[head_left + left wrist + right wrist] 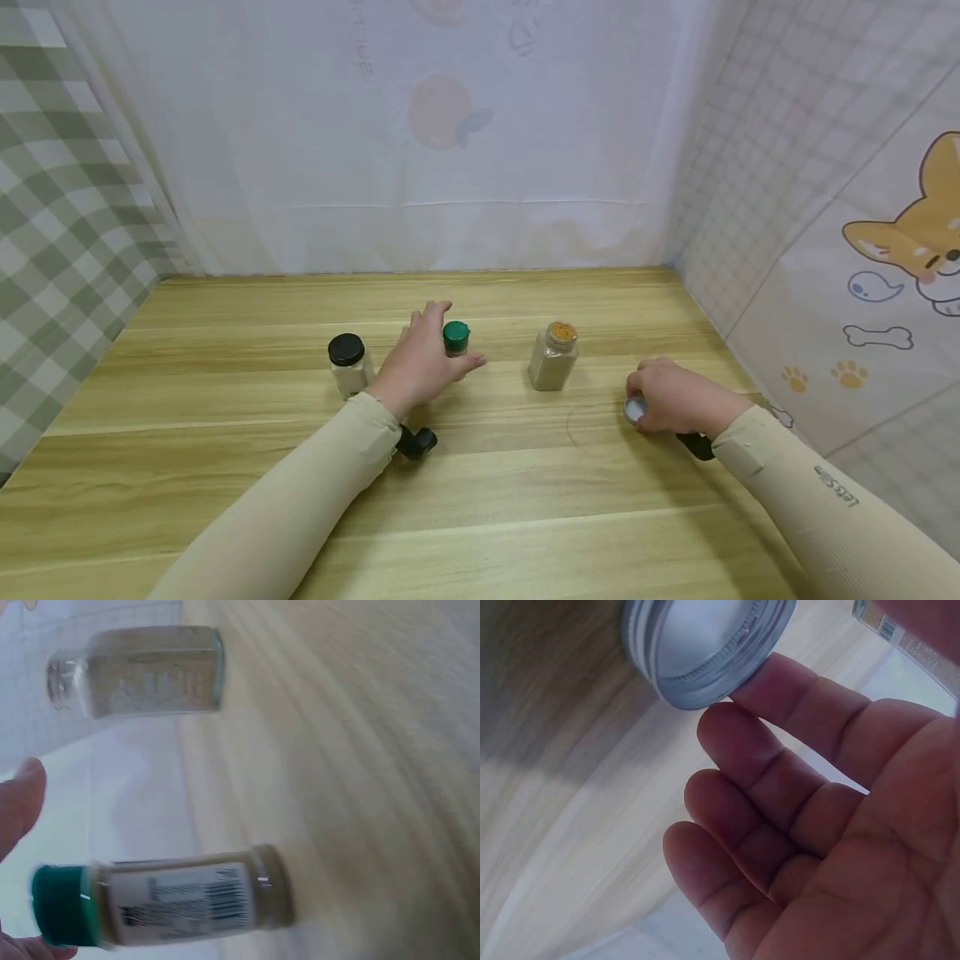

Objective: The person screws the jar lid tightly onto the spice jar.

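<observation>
My left hand (420,362) is spread around a green-capped bottle (456,335), thumb on one side and fingers on the other. In the left wrist view, gaps show between the fingers (19,802) and the labelled bottle (180,901), which stands on the table. To its right is an uncapped glass jar (553,360) with orange-brown powder at its mouth; the left wrist view also shows this jar (154,673). Far to the right, my right hand (678,398) pinches a round metal lid (635,409) low over the table. The lid's hollow side (705,637) faces up.
A glass jar with a black lid (347,358) stands left of my left hand. The wooden table (495,500) meets a white curtain (300,167) at the back, a checked cloth (60,208) on the left and a printed one (810,292) on the right.
</observation>
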`<action>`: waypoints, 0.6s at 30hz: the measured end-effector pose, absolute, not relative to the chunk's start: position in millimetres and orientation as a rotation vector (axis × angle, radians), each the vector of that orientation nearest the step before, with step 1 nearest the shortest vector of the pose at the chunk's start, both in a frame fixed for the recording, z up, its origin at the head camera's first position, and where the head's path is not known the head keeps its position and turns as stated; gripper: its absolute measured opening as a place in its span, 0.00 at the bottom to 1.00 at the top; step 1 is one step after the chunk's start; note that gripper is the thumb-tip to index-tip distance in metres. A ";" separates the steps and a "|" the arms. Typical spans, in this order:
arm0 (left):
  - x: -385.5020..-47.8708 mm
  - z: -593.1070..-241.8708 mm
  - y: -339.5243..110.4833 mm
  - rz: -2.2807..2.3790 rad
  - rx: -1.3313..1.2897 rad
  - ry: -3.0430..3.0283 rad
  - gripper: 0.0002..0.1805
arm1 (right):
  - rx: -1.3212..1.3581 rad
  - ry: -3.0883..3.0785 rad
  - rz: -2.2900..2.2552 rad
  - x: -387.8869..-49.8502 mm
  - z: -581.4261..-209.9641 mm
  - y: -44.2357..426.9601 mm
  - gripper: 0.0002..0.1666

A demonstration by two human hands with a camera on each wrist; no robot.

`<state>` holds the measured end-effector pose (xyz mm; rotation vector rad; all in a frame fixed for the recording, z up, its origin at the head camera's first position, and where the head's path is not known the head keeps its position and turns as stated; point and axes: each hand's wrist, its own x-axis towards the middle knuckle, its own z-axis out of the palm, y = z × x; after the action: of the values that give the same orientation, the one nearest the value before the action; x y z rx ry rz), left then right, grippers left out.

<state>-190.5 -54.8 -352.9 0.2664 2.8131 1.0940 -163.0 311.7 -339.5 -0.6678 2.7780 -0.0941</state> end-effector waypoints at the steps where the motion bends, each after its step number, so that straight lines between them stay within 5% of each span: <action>1: -189.1 -350.1 -53.7 1.095 0.289 2.831 0.57 | -0.667 2.778 -0.095 -162.9 -339.2 311.6 0.13; 18: -168.2 -336.6 -5.2 0.980 0.767 2.904 0.50 | -0.689 2.782 -0.103 -161.4 -339.7 313.1 0.12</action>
<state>-168.2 -5.2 -336.6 0.7666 2.9038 0.9802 -161.4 313.1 -339.7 -0.6890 2.7815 -0.1029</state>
